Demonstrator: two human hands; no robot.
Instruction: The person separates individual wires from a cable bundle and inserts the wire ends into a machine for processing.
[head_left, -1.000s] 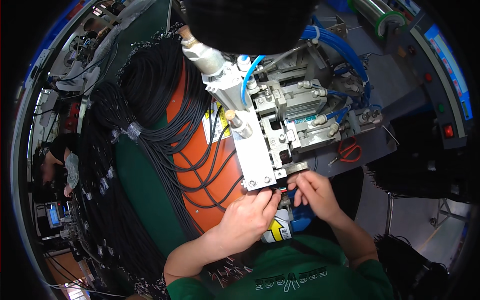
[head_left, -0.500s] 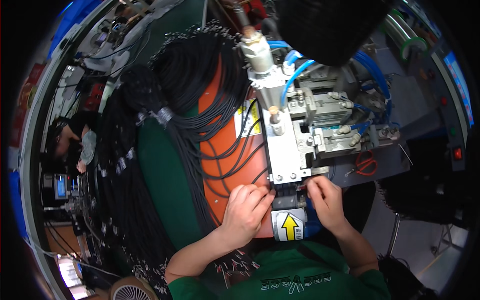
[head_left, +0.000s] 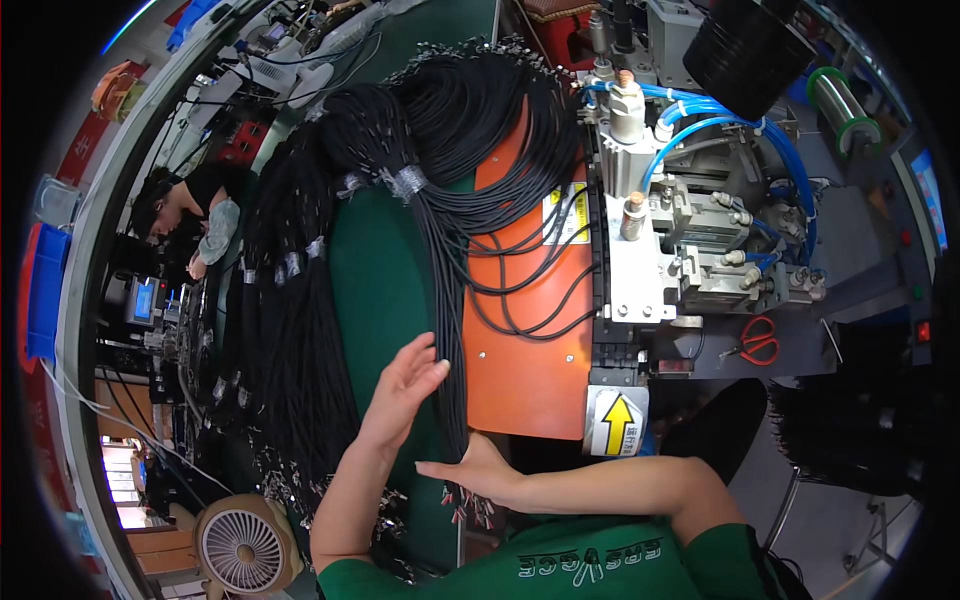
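Observation:
A thick bundle of black cables (head_left: 447,330) runs down the bench toward my body, tied higher up with a silvery band (head_left: 406,183). My left hand (head_left: 402,382) is open at the left side of this bundle, thumb and fingers apart. Reaching across from the right, my right hand (head_left: 482,470) lies at the bundle's lower part, its thumb stretched out to the left; its other fingers are partly hidden. Stripped wire ends with reddish tips (head_left: 470,506) stick out below it. Several single cables (head_left: 530,325) curve from the bundle to the metal machine (head_left: 640,270).
An orange plate (head_left: 520,390) lies between bundle and machine. Blue air hoses (head_left: 790,180) arch over the machine. Red-handled scissors (head_left: 760,342) rest to its right. More black cable bundles (head_left: 290,350) cover the left side. A co-worker (head_left: 195,215) sits beyond, near a fan (head_left: 245,540).
Both hands have left the machine's front end and moved left to the cable bundle. The view has shifted, so the machine now sits farther right.

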